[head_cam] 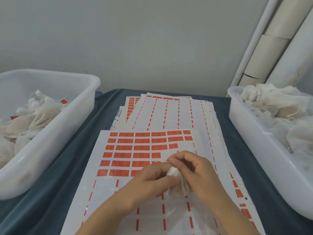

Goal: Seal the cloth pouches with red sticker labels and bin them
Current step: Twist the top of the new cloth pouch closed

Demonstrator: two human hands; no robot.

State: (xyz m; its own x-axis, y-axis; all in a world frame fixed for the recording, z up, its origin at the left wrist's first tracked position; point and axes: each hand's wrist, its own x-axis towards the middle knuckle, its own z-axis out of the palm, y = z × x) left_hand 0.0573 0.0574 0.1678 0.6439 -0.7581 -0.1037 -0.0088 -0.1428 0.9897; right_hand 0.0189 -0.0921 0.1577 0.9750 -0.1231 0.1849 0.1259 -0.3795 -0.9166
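Nothing can be read with certainty. The red sticker labels on the nearest label sheet carry small pale print, too blurred to make out. A sheet edge sticking out at the left of the far stack bears a small barcode and a line of tiny dark characters, also illegible. The red labels on pouches in the left bin show no readable marks.
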